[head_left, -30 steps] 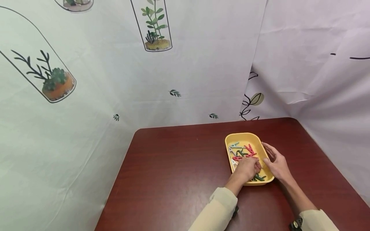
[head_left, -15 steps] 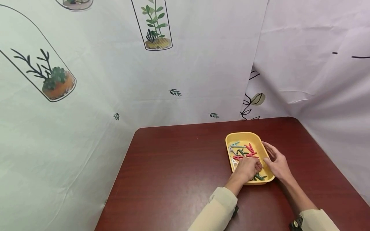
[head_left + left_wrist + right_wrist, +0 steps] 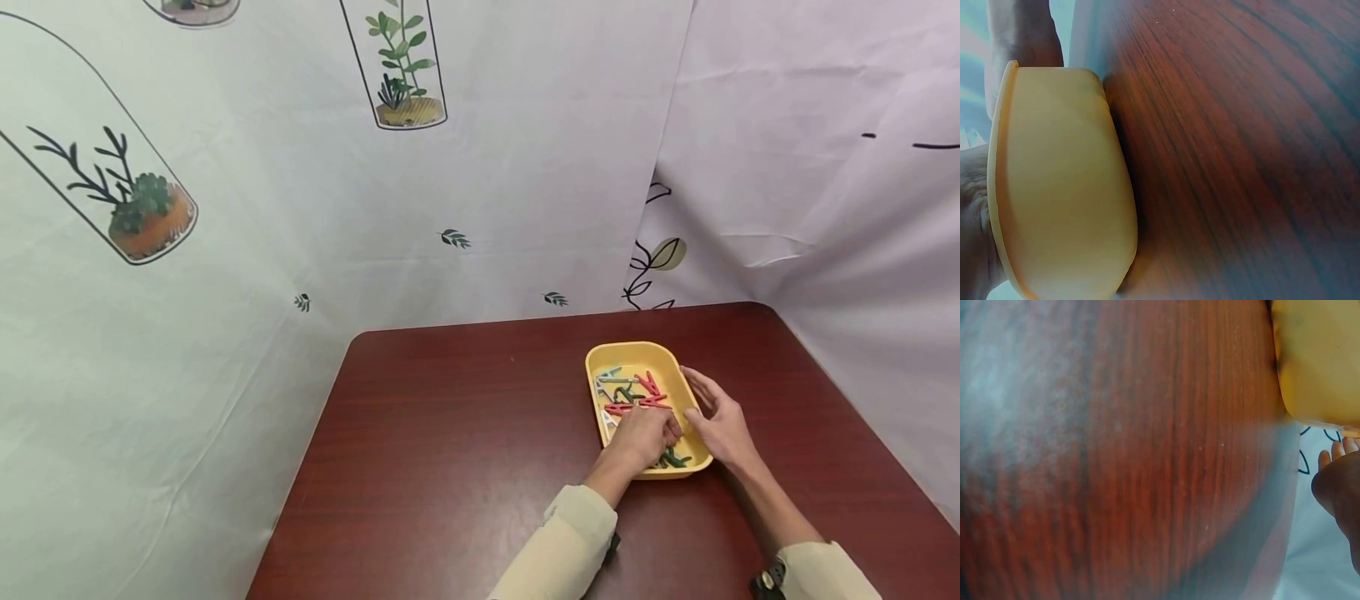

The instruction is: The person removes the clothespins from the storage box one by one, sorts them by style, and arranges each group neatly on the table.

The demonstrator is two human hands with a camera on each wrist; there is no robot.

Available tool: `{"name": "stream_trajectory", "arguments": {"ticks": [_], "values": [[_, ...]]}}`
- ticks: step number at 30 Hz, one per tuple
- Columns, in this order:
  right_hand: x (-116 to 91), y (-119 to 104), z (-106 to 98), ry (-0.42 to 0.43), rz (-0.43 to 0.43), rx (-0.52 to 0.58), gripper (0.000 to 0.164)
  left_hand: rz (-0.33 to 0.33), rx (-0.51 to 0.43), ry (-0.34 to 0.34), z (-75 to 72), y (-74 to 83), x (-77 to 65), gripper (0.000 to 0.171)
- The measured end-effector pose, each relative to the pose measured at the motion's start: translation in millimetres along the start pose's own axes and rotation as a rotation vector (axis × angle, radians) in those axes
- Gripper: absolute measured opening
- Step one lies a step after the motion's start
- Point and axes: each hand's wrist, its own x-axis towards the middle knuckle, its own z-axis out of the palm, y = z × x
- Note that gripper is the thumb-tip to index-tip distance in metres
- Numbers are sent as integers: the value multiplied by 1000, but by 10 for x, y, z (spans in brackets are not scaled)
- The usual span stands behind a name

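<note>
A yellow plastic tray (image 3: 678, 392) stands on the table's right half. In it lie several clothespins: red ones (image 3: 649, 384), dark green ones (image 3: 673, 458), and pale blue or white ones (image 3: 608, 422). My left hand (image 3: 645, 433) reaches down into the tray's near half, fingers bent among the clothespins; its fingertips are hidden, so whether it pinches one cannot be seen. My right hand (image 3: 723, 429) holds the tray's right side, thumb at the rim and fingers along the outer wall. The left wrist view mostly shows the tray's outside (image 3: 1066, 181).
The dark red-brown wooden table (image 3: 450, 450) stretches left of the tray. Behind and beside it hangs a pale cloth (image 3: 510, 192) printed with plants. Light sleeves (image 3: 558, 542) cover both forearms, with dark straps at the wrists.
The view shifts very slightly. The left hand stays in the tray with barely any movement, the dark green clothespins by its fingers shift a little, and the right hand keeps its hold.
</note>
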Motion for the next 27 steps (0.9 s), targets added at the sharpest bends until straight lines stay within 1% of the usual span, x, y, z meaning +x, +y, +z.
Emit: {"name": "stream_trajectory", "arguments": {"ticks": [8,12,16,22,24,27], "values": [[5,7,-1,1,-11,6,66,21,-38,-17,17,-14,20,10],[0,4,0,3,-21,15,67,39,-70,-3,4,-21,11,8],[-9,-1,6,4,-9,10,67,41,-118,2,-15,-28,1,8],[-10,7,2,-1,-3,-5,68,5,-250,6,-30,-40,-16,9],[-11,8,-2,2,-11,-5,67,-22,-323,23,-28,-51,-30,10],[-15,0,-1,8,-21,-7,65,-75,-440,70,-36,-52,-64,11]]}}
